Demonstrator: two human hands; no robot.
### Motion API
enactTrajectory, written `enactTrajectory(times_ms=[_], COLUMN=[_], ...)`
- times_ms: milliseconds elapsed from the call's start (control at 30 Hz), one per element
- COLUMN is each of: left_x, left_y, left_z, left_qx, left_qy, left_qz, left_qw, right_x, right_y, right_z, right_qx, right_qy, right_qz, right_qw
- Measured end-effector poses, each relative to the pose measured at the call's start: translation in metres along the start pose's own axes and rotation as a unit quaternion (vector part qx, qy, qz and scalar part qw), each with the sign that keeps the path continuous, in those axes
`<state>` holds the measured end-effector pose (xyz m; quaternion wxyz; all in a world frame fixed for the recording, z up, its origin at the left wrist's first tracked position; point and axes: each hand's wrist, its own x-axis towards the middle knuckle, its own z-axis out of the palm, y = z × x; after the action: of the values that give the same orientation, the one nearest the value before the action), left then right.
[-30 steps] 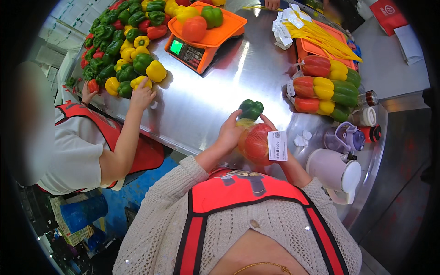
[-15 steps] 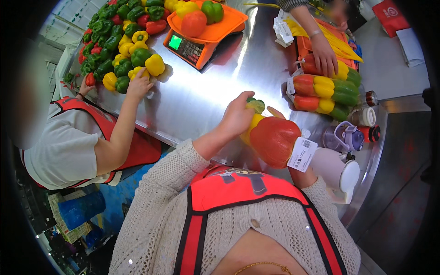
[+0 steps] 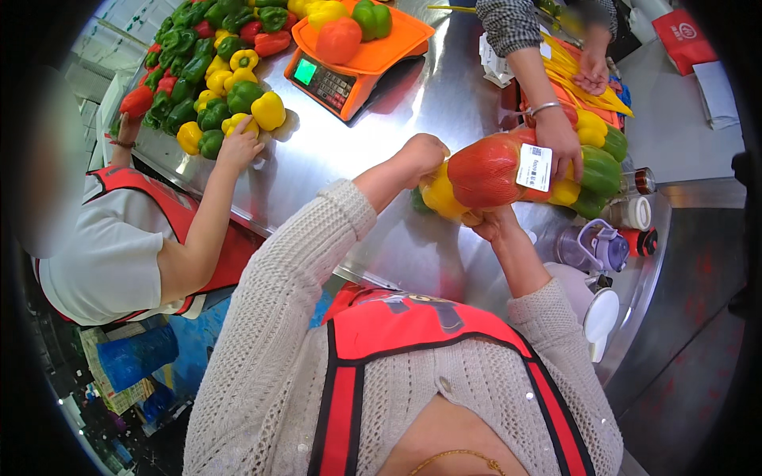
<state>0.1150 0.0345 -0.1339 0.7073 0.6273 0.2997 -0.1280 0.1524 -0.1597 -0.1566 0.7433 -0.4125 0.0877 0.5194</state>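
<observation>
Both hands' grip apparently closed around pepper pack (image 3: 484,174).

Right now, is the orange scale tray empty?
No, the orange scale tray holds several peppers, orange, yellow and green.

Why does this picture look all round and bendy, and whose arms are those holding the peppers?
The picture comes from a small camera worn on a person's head, looking down. Its wide lens bends straight edges, so the shiny metal table looks curved. The two arms in knitted sleeves coming from the bottom belong to that person. Their left hand and right hand together hold a clear bag of peppers, with a red one and a yellow one showing and a white tag on it. On the table are an orange scale with peppers on its tray, a pile of loose peppers, and more bagged peppers. Other people work nearby: one on the left touches the pile, another reaches in from the top.
</observation>
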Motion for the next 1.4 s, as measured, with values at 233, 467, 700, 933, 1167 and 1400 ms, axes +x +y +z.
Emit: enactTrajectory(times_ms=[233,467,700,933,1167,1400], left_x=[-0.019,-0.016,-0.004,-0.031,0.021,0.039], left_y=[-0.009,-0.043,-0.054,-0.01,-0.043,-0.11], left_z=[-0.018,-0.029,-0.019,0.01,0.006,0.006], left_qx=[0.001,-0.133,-0.269,-0.389,-0.195,-0.062], left_qy=[0.006,0.081,0.107,0.069,0.109,0.155], left_qz=[-0.014,0.041,0.09,0.169,0.154,0.119], left_qw=[1.0,0.987,0.953,0.903,0.963,0.979], right_x=[0.001,0.019,0.031,0.017,0.019,0.038], right_y=[0.013,0.04,0.042,0.019,0.013,0.078], right_z=[0.012,0.021,0.017,0.035,0.027,-0.009], right_qx=[-0.064,-0.153,-0.132,-0.285,-0.212,-0.094], right_qy=[0.013,0.044,0.102,0.18,0.163,0.238], right_qz=[-0.067,-0.193,-0.172,-0.226,-0.213,-0.209], right_qw=[0.996,0.968,0.971,0.914,0.94,0.944])
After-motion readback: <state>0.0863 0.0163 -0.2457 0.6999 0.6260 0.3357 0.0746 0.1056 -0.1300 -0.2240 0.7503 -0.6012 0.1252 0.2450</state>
